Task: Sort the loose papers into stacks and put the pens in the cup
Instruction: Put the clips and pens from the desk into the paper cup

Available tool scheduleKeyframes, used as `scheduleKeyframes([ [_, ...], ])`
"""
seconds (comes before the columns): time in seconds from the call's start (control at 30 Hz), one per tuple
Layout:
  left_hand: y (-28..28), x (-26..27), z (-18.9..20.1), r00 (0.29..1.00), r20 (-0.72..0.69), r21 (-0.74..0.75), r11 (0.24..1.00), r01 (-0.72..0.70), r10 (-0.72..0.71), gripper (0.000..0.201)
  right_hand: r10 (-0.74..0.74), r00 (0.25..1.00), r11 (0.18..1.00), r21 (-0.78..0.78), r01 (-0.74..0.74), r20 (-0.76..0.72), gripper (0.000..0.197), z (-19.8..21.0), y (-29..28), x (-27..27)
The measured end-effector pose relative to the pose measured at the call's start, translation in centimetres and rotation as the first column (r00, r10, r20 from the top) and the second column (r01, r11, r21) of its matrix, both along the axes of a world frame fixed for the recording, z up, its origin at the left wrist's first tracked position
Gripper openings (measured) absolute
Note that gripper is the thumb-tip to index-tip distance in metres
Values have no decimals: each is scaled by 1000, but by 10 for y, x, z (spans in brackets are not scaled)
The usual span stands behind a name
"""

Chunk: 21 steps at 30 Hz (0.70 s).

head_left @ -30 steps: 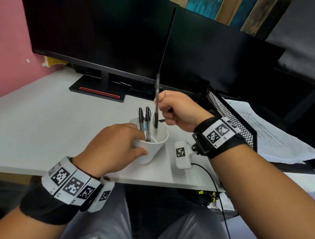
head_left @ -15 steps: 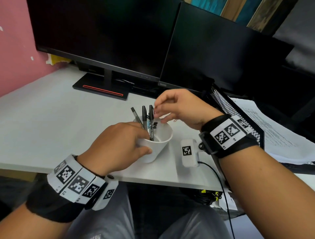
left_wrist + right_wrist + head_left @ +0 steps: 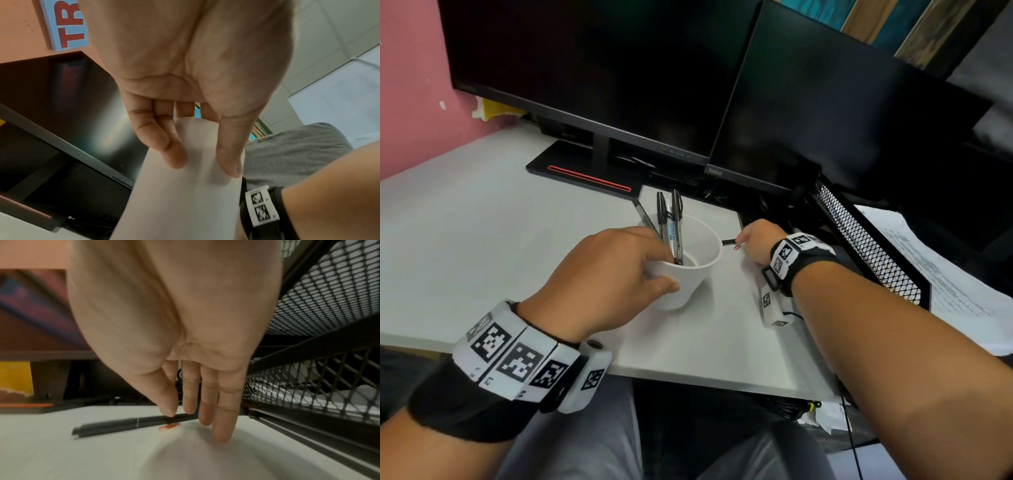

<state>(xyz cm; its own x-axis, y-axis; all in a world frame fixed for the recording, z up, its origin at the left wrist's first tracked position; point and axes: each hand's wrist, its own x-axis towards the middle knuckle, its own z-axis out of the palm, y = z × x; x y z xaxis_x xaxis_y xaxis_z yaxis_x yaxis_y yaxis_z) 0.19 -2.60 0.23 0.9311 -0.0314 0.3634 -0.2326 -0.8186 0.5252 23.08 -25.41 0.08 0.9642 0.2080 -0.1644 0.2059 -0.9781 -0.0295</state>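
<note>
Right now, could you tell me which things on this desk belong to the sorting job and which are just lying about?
Job:
white cup, held by the left hand
three pens in cup
black pen on desk, under the right hand
printed papers

Lying about:
red paper clip
two monitors
mesh tray

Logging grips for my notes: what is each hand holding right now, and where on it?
The left hand grips the white cup around its side wall. The right hand holds nothing yet; its fingertips touch a black pen on the desk.
</note>
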Motion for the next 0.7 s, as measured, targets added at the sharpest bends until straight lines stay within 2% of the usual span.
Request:
scheduleKeyframes([
  [0.13,2,3,1,1000,11,-28,1000,-12,12,12,11,1000,994,-112,-13,-15,44,-7,6,10],
  [0.3,3,3,-1,1000,-22,-18,1000,-14,13,11,-46,999,989,-138,49,26,19,-16,6,22],
  [0.4,3,2,0,1000,-19,-16,1000,-24,23,12,-91,995,985,-151,85,-30,26,-16,2,24],
  [0.47,2,0,1,999,-25,-17,999,-27,26,12,-130,982,990,-71,121,-137,29,-14,-4,23],
  [0.5,2,-1,2,999,-27,-16,999,-28,28,12,-150,968,984,69,167,-200,25,-11,-6,22],
  [0.53,2,-2,3,999,-29,-12,1000,-29,29,12,-163,951,946,234,226,-261,20,-10,-7,22],
  [0.57,2,-2,3,999,-31,-5,1000,-30,30,13,-168,936,870,400,288,-310,15,-9,-8,21],
  [0.6,1,-3,4,999,-33,5,1000,-30,31,12,-194,916,745,555,370,-350,15,-8,-7,21],
  [0.63,0,-5,4,999,-34,11,999,-30,31,12,-238,885,569,681,461,-400,18,-7,-6,20],
  [0.67,0,-6,4,999,-34,13,999,-31,31,12,-278,855,443,731,519,-438,19,-6,-6,22],
  [0.7,-1,-7,4,999,-36,13,999,-32,32,12,-300,845,412,739,533,-442,19,-7,-6,27],
])
